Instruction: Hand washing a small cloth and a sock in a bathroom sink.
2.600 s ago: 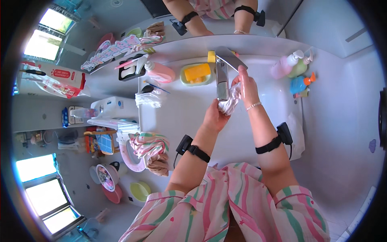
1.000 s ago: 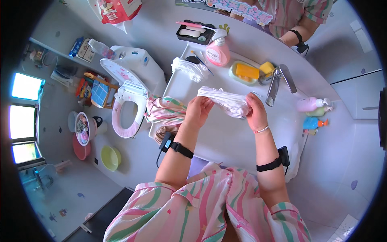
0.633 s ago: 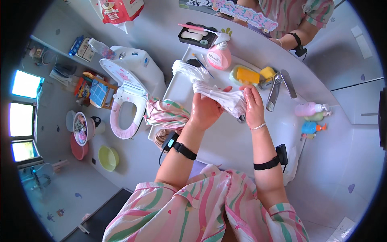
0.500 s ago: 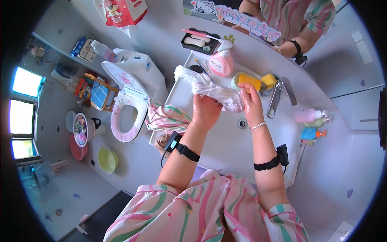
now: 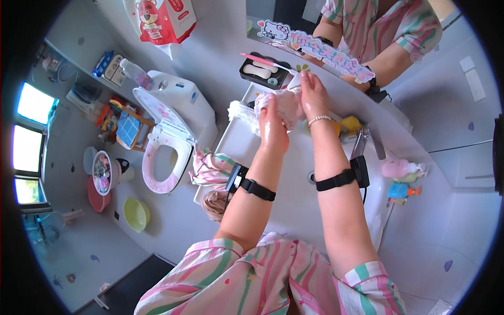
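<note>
A bunched white wet cloth [image 5: 283,107] is gripped in my left hand [image 5: 273,128], its wet thumb lying over the fabric. The cloth's loose end trails left over the sink's edge. My right hand [image 5: 314,97] has its fingers closed at the white head of a pink pump bottle [image 5: 301,107], right beside the cloth. Most of that bottle is hidden by the cloth and my right hand. Both hands are above the far left part of the white sink [image 5: 283,199].
A chrome faucet [image 5: 362,142] and a yellow sponge [image 5: 350,124] are at the sink's back right. A black tray [image 5: 257,71] holds a pink brush [image 5: 265,60]. Striped fabric [image 5: 212,168] and a beige cloth [image 5: 214,205] lie on the left rim. The toilet [image 5: 168,163] stands farther left.
My right hand has left the cloth and moved up to the pump bottle's head. My left hand has carried the cloth, now more bunched, toward the bottle.
</note>
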`<action>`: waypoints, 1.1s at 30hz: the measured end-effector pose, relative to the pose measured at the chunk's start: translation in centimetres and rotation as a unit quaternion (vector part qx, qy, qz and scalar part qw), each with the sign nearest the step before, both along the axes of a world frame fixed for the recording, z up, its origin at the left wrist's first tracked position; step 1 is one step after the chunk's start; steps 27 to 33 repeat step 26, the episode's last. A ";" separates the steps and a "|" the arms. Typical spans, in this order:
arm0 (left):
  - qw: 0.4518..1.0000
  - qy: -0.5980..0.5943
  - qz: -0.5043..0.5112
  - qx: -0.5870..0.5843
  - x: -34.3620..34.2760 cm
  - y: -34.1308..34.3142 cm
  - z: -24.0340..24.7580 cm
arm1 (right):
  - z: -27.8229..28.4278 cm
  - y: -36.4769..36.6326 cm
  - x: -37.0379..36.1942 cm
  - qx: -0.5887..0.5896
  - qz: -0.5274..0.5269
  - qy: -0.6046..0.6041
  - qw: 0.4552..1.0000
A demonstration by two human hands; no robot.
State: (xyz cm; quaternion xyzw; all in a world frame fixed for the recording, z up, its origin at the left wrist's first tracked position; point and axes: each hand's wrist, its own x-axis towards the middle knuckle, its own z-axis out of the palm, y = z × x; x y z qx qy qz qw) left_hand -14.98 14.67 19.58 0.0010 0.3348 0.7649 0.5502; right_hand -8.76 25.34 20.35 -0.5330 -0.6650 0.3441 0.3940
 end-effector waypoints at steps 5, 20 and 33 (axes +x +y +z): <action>0.994 0.075 0.057 -0.063 0.8 2.2 -0.2 | -0.7 1.1 0.3 -0.085 0.033 0.051 0.994; 0.994 0.027 0.047 -0.093 0.6 1.7 0.0 | -0.8 0.6 1.1 -0.103 0.081 0.107 0.986; 0.998 -0.063 -0.007 -0.027 -0.1 -0.9 -1.6 | -4.6 -7.1 4.1 -0.023 0.065 0.262 0.963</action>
